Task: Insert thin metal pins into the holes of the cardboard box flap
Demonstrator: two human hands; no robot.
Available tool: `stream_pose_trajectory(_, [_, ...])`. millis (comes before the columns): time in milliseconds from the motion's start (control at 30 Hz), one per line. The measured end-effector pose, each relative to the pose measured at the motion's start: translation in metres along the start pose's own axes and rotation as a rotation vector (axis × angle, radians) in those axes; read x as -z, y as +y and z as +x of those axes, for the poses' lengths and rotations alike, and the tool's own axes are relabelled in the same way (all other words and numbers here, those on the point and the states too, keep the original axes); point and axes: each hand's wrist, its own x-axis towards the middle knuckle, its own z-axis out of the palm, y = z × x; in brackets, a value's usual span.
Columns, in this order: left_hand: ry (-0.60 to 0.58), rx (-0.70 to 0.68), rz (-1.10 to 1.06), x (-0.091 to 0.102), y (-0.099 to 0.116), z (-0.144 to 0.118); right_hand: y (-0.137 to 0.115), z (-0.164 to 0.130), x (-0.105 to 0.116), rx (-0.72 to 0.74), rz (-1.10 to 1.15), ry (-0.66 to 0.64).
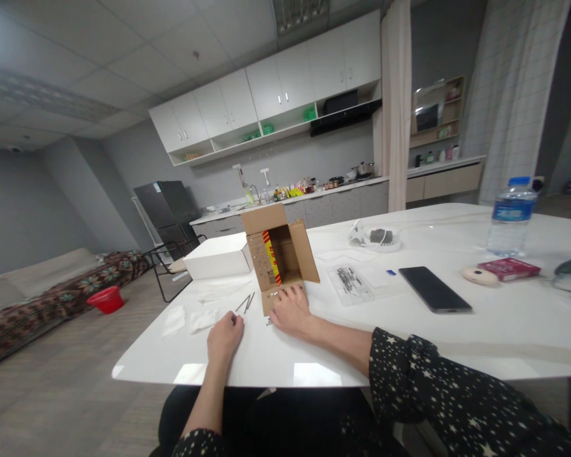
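An open cardboard box (264,261) lies on its side on the white table, its opening facing me, with red-and-yellow tape on it. Over its lower front flap is my right hand (291,310), fingers apart and slightly bent, touching the cardboard. Small shiny pieces lie by those fingertips, too small to name. My left hand (225,337) rests curled on the table left of the box; whatever its fingers hold, if anything, is hidden. Just beyond it lie several thin metal rods (249,303), like long nails or screws.
A white box (217,257) stands behind at left, with crumpled white wrappers (203,320) nearer. To the right are a clear case of small metal parts (350,284), a black phone (434,289), a red box (509,269) and a water bottle (511,219).
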Motion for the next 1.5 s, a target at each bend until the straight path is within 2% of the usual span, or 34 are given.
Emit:
stream_pose_trajectory(267, [-0.001, -0.005, 0.004, -0.002, -0.002, 0.001, -0.002, -0.001, 0.004, -0.044, -0.019, -0.05])
stream_pose_trajectory(500, [0.003, -0.008, 0.004, -0.001, -0.001, 0.001, 0.002, 0.0, 0.0, -0.047, -0.003, -0.035])
stream_pose_trajectory(900, [-0.007, 0.003, -0.003, 0.001, 0.001, -0.001, 0.007, 0.001, 0.0, 0.018, 0.034, 0.012])
stream_pose_trajectory(1133, [0.001, -0.009, 0.011, 0.002, 0.002, -0.002, 0.013, 0.002, -0.007, 0.031, 0.067, 0.042])
stream_pose_trajectory(1500, [0.016, -0.021, 0.006, -0.001, 0.0, -0.002, 0.028, 0.008, -0.012, 0.055, 0.09, 0.025])
